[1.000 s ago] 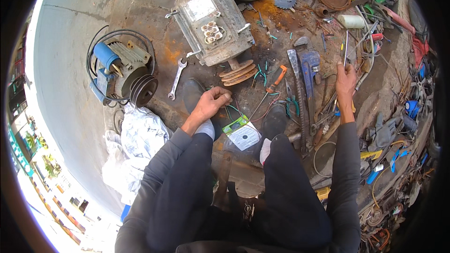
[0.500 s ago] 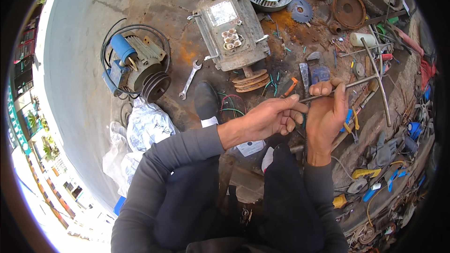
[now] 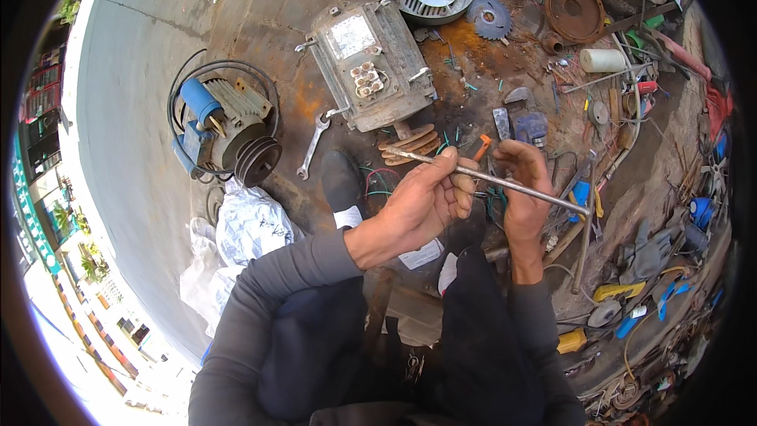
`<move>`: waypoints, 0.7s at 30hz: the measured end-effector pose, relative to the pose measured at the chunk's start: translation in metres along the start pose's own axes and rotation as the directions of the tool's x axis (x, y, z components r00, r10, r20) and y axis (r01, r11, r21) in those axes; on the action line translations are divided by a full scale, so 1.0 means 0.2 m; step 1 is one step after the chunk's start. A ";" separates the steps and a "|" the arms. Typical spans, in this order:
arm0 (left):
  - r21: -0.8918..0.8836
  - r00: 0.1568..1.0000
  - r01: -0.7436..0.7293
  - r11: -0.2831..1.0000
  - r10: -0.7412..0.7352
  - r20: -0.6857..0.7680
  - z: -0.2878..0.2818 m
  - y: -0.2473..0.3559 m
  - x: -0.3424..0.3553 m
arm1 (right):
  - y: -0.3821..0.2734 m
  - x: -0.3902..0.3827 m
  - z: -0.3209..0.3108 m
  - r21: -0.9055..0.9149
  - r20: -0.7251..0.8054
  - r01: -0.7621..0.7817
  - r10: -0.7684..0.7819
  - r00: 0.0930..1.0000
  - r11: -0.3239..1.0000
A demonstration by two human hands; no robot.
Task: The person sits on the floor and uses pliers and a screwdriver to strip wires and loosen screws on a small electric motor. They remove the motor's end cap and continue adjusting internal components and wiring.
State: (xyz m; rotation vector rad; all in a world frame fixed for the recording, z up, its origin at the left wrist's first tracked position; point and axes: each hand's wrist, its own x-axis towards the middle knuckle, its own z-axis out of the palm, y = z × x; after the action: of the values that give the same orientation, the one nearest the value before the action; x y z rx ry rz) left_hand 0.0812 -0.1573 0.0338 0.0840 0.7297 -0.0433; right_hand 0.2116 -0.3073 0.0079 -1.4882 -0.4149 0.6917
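Observation:
A long steel T-handle wrench (image 3: 505, 181) slants across in front of me, its crossbar at the right end and its thin tip up at the left. My left hand (image 3: 426, 201) pinches the shaft between thumb and fingers. Behind the shaft, my right hand (image 3: 524, 197) is raised with loosely curled fingers apart, not closed round it. Beyond the tip stands a large grey electric motor (image 3: 378, 67) with an uncovered terminal block (image 3: 367, 79) and a rusty grooved pulley (image 3: 412, 144). An orange-handled tool (image 3: 482, 147) lies past my hands.
Left of the large motor lie an open-end wrench (image 3: 314, 147) and a smaller motor (image 3: 230, 114) with a blue capacitor and black cable. A silvery plastic bag (image 3: 251, 217) sits near my left leg. At right are a saw blade (image 3: 489, 17), a white cylinder (image 3: 601, 61) and grey gloves (image 3: 646, 252).
The T-handle wrench has swung down and leftward, its crossbar now lower. My left hand now grips its shaft mid-length, while my right hand has let go and opened.

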 end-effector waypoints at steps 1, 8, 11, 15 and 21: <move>-0.007 1.000 -0.016 1.000 0.016 -0.006 -0.01 0.03 -0.02 | 0.12 0.05 0.00 0.039 -0.036 -0.164 0.165 0.986 0.986; -0.061 0.989 -0.143 0.988 0.145 0.024 -0.08 0.14 -0.10 | 0.30 0.51 0.30 -0.185 0.170 -0.173 0.205 0.964 0.967; -0.043 0.988 -0.150 0.988 0.151 0.038 -0.09 0.15 -0.10 | 0.30 0.60 0.32 -0.284 0.246 -0.094 0.167 0.955 0.954; -0.013 0.985 -0.150 0.989 0.150 0.079 -0.10 0.15 -0.12 | 0.29 0.66 0.29 -0.409 0.285 -0.028 0.157 0.946 0.912; 0.003 0.986 -0.144 0.990 0.143 0.085 -0.10 0.18 -0.15 | 0.21 0.80 0.13 -0.461 0.350 0.177 -0.005 0.937 0.869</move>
State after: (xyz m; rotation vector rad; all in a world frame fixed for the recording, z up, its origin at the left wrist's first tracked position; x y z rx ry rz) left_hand 0.0475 -0.1190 0.0409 0.1427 0.6375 0.0870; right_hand 0.3065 -0.1857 -0.0568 -1.8099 -0.9815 0.8069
